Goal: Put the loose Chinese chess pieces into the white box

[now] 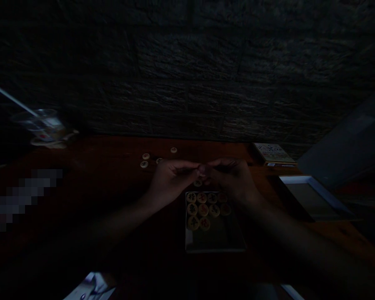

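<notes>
**Two hands meeting over a box of chess discs**

The person is leaning over a dark wooden table (112, 175), bringing the left hand (170, 181) and right hand (234, 179) together until the fingertips are touching. Both sets of fingers are curling inward, but the room is too dim to tell whether either pinch is closing on anything. One pale disc (198, 182) is showing just beneath the meeting fingertips, at the far edge of the shallow box (217, 241); I cannot tell whether it is being held or lying there. The hands are hovering right over that edge, probably because it keeps the box close under them. Inside, lettered discs (203, 209) are sitting in neat rows against the far end, leaving the near part bare. Loose discs (144, 160) are lying beyond the left hand. A cup with a straw (42, 125) is standing far left, and a white-rimmed lid (295, 179) is resting to the right.
</notes>
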`<state>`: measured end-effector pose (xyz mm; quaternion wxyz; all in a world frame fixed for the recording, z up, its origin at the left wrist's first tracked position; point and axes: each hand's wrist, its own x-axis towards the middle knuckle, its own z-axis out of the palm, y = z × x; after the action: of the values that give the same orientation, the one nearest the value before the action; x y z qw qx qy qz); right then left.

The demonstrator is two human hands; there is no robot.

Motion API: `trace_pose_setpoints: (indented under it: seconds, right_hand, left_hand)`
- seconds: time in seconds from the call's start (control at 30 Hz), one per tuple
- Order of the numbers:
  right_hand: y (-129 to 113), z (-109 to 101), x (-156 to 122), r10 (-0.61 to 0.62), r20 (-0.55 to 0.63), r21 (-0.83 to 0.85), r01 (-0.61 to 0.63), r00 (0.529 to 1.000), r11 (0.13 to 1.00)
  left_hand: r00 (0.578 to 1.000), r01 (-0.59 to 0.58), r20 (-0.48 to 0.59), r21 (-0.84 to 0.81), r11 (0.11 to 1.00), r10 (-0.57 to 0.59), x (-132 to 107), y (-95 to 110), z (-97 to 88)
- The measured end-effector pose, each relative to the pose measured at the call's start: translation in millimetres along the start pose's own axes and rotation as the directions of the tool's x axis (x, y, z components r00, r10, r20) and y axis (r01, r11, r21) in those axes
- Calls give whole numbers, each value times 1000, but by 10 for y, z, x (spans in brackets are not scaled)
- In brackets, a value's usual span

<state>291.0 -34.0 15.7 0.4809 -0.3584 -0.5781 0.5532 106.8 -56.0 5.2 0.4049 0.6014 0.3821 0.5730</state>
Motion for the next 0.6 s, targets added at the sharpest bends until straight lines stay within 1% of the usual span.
trace_pose_setpoints:
  seconds: [0.1, 0.2, 0.33, 0.5, 0.6]
  right_hand:
    - [-30, 21, -12, 23, -8, 36, -23, 1000, 999]
    - [-53, 33, -17, 51, -15, 89, -50, 999, 995]
    - [-48, 33, -17, 89, -8, 151, -87, 996, 985]
    - [12, 22, -15, 74, 7, 162, -74, 997, 984]
    - [22, 14, -12, 51, -9, 150, -49, 999, 987]
  left_hand:
    - [999, -8, 51, -43, 999, 10, -19, 13, 17]
    - [998, -2, 61, -75, 997, 7, -27, 0, 7]
    - [997, 0, 83, -78, 997, 7, -23, -25, -16]
    - [994, -35, 103, -58, 998, 41, -25, -8, -3]
    - [994, -3, 105, -60, 998, 10, -21, -1, -8]
